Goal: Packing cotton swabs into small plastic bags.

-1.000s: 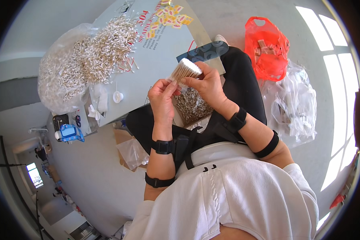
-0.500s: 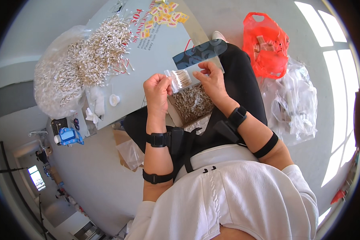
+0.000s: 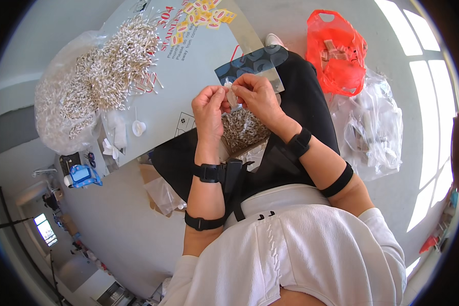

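- Over the lap, both hands meet on a small white piece [image 3: 231, 95]: left hand [image 3: 208, 108] and right hand [image 3: 256, 94] each pinch it with thumb and fingertips
- just below sits an open bag of loose bits [image 3: 244, 130] on the knees
- big pile of white pieces [image 3: 99, 71] on the grey board [image 3: 199, 61], well apart
- risk imo: that piece is tiny, one slack pinch and it drops into the bag and gets lost

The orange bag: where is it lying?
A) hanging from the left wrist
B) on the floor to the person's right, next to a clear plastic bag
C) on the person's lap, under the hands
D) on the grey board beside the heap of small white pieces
B: the orange bag lies on the floor at the right, just above the clear bag.
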`<control>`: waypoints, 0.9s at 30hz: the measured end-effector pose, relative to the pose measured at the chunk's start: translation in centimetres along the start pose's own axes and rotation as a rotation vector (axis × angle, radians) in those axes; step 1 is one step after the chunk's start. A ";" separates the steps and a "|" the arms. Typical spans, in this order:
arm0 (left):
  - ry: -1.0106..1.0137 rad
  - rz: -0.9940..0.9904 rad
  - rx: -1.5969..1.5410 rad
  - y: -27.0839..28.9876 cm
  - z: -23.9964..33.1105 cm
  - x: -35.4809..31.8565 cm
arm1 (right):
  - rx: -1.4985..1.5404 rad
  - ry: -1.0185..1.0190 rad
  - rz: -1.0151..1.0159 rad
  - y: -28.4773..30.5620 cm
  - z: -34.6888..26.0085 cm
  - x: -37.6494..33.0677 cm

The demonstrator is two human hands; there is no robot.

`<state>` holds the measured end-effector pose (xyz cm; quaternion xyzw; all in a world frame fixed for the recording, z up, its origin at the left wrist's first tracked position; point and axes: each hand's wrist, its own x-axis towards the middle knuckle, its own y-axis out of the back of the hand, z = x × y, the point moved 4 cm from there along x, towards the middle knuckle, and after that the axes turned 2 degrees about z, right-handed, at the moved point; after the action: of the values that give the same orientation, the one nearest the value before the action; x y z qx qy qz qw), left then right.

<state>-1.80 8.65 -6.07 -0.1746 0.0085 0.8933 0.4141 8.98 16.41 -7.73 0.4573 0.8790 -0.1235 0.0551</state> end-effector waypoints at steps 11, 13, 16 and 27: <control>-0.027 0.015 -0.022 0.4 -0.2 -0.2 | 0.076 -0.150 -0.052 -0.5 -0.1 0.2; -0.030 0.013 -0.028 0.4 -0.2 -0.2 | 0.131 -0.171 -0.061 -0.5 0.1 0.3; -0.034 0.009 -0.035 0.4 -0.2 -0.2 | 0.124 -0.160 -0.065 -0.5 0.1 0.3; -0.043 -0.014 -0.021 0.2 -0.2 -0.1 | 0.082 -0.144 -0.063 -0.4 0.0 0.4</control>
<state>-1.86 8.40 -6.28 -0.1598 -0.0109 0.8939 0.4188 8.38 16.48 -7.77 0.4212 0.8809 -0.1937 0.0952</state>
